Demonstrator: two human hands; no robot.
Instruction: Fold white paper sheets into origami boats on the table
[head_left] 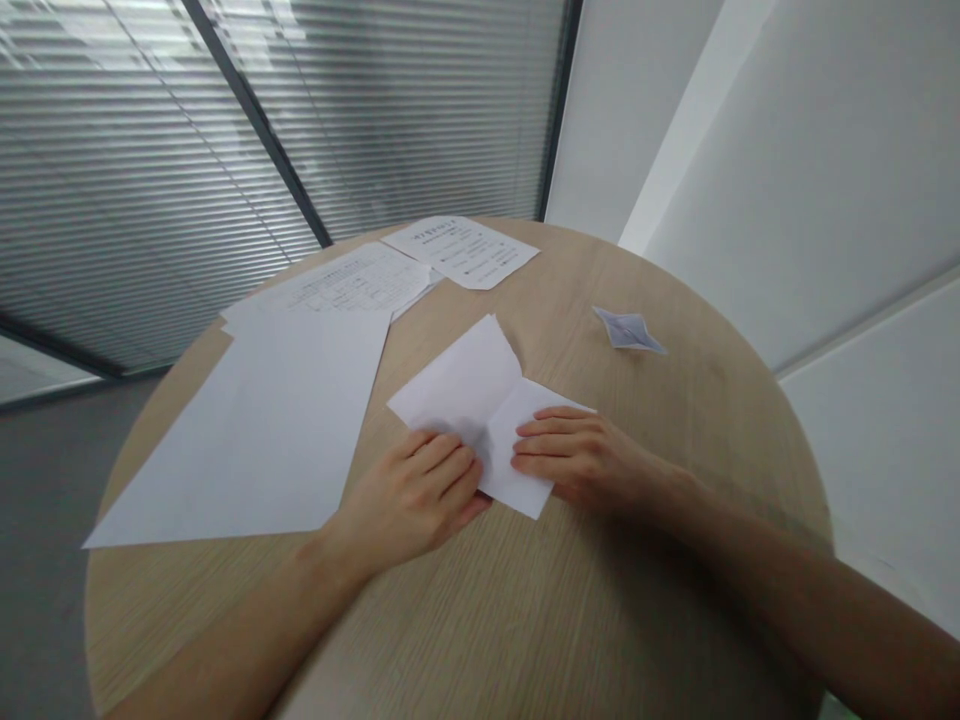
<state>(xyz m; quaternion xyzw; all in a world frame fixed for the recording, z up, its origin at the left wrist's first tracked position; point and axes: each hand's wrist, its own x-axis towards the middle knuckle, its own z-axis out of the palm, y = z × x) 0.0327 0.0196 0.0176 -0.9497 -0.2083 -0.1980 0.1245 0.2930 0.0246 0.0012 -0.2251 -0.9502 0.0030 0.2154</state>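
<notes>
A white sheet of paper [465,375] with a crease down its middle is between my two hands, just above or on the table. My left hand [427,490] grips its lower left edge, fingers curled on top and the thumb at the near edge. On the right part of the sheet lie the fingers of my right hand [577,455], close together, with the thumb hidden beneath, so the sheet is held between them. A small folded paper boat-like shape [628,331] rests farther back on the right, apart from both hands.
The round wooden table [480,620] carries a large blank white sheet [262,430] on the left. Behind it lie printed sheets [352,285] and another printed page [469,250] near the far edge. Window blinds [420,110] and a white wall [810,150] stand beyond.
</notes>
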